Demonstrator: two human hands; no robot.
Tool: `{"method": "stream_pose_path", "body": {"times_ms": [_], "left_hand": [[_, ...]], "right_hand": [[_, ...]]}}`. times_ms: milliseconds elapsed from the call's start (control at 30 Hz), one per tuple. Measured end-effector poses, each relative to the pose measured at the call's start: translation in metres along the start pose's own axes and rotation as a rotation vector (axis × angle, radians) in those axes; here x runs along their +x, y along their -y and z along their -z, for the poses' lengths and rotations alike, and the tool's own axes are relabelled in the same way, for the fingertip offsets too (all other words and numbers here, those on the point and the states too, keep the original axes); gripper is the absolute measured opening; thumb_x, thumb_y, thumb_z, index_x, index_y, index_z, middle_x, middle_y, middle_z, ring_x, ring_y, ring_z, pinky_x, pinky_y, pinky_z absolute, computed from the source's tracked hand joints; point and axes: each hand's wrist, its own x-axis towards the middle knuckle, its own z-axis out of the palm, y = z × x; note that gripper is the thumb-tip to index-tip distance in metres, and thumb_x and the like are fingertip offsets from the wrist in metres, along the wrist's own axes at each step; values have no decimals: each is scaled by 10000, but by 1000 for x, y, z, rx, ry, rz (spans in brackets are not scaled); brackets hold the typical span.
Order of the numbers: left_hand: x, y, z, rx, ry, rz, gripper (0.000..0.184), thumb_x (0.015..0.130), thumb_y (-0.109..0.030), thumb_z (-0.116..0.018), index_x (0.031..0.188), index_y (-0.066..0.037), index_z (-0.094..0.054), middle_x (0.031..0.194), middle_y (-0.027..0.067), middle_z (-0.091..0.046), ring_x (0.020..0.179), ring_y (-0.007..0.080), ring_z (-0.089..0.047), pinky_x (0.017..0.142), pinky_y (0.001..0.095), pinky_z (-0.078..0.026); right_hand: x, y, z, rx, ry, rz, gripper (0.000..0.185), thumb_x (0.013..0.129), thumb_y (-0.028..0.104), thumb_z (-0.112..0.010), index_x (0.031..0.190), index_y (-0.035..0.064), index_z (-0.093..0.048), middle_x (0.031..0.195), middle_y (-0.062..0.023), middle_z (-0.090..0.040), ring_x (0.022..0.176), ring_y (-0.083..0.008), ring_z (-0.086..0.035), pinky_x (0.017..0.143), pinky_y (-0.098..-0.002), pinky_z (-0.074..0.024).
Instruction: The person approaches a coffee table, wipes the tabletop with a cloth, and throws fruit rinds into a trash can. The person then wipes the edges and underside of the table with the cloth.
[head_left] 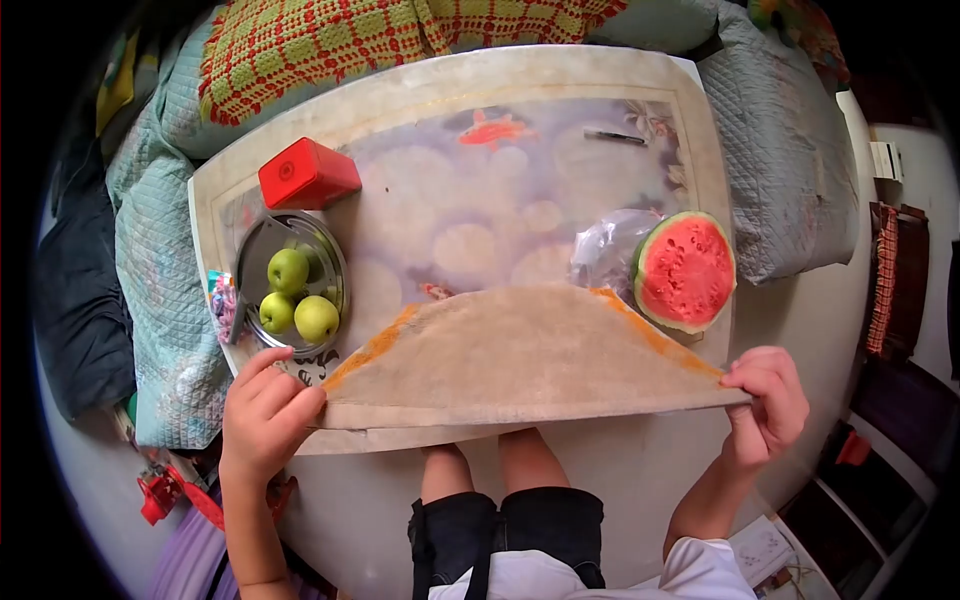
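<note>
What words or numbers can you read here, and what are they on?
None can be read.
Table: dark marks by the plate, maybe writing, partly hidden.
Red box: round mark, too small.
Packet: too blurred.
Paper, bottom right: too faint.

We look down on a pale table, its top printed with fish. At ten o'clock we see a red box; at eight, a round metal tray — a colourful packet just beside it. A dark pen lies at two, a watermelon half and clear plastic bag near three; at six — a tan sheet overlaps the edge.
</note>
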Motion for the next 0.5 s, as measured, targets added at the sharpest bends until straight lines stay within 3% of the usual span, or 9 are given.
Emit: {"method": "stream_pose_path", "body": {"times_ms": [67,133,167,200,300,400,467,500], "left_hand": [[9,-1,7,78,18,-129,141,645,-14,-627,768,-48,-567,663,47,-517,620,235,-533,817,425,-504],[26,-2,7,67,-56,-83,130,671,-17,-622,787,-57,-581,758,42,-602,718,256,-580,845,444,-482],[34,-4,10,61,-62,-42,149,665,-10,-624,806,-52,-596,834,50,-652,862,281,-615,898,455,-445],[39,-2,11,64,-61,-46,149,665,-10,-624,806,-52,-596,834,50,-652,862,281,-615,898,455,-445],[47,7,8,-364,27,137,210,677,41,-627,870,-37,-653,867,76,-681,1024,293,-614,961,438,-395],[44,14,-5,-564,-39,293,205,707,45,-632,884,-50,-674,895,66,-688,1008,270,-623,963,429,-396],[48,11,-15,-523,-124,316,197,731,14,-654,911,-62,-678,914,62,-691,976,261,-636,949,411,-412],[52,10,-17,-153,-145,162,197,736,0,-657,920,-65,-675,915,56,-692,965,259,-640,937,404,-423]], "right_hand": [[5,-7,5,23,14,-3,145,569,59,-638,696,-4,-606,660,-95,-535,628,-223,-521,576,-286,-406],[13,-12,7,46,30,-9,148,573,51,-637,705,-7,-606,674,-96,-541,636,-223,-523,583,-282,-408],[19,-13,6,46,50,-4,144,579,44,-631,710,-11,-606,683,-98,-544,647,-221,-524,588,-278,-409],[23,-13,5,44,71,0,141,585,36,-626,715,-15,-606,693,-99,-547,659,-219,-526,593,-274,-410],[27,-14,7,69,51,-10,123,603,21,-622,715,-21,-597,695,-99,-547,668,-213,-526,603,-274,-413],[27,-16,11,105,42,-23,120,606,14,-627,715,-22,-593,695,-100,-547,664,-210,-526,605,-273,-415],[27,-17,10,112,53,-29,120,605,10,-628,716,-22,-592,695,-102,-547,661,-209,-526,606,-272,-416],[27,-18,7,60,55,-15,123,598,2,-625,714,-22,-593,696,-102,-547,657,-203,-522,597,-263,-408]]}}
